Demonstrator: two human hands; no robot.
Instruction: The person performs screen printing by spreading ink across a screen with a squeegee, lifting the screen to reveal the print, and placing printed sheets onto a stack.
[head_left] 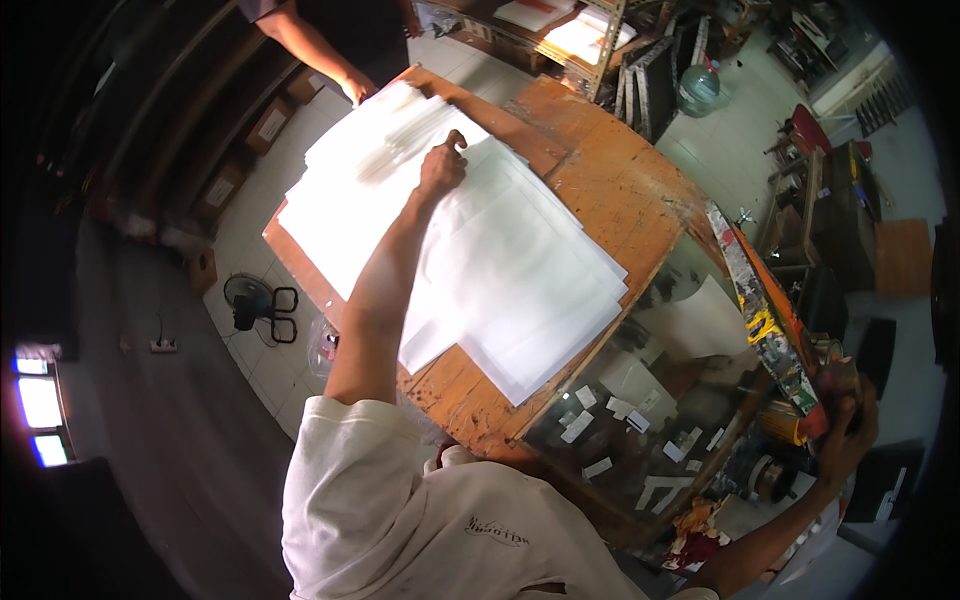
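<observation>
Many white sheets (515, 275), glass panel (630, 460) alongside, fan (250, 302), bottle (699, 92)

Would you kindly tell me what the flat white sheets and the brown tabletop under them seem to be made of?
The flat white sheets look like smooth paper, perhaps film: thin, layered edges. The brown tabletop looks like worn wood, possibly varnished: warm colour, dark scuffs.

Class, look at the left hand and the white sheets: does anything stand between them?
Nothing visible does. The left hand is directly over the white sheets; whether it presses on them is hard to tell.
</observation>
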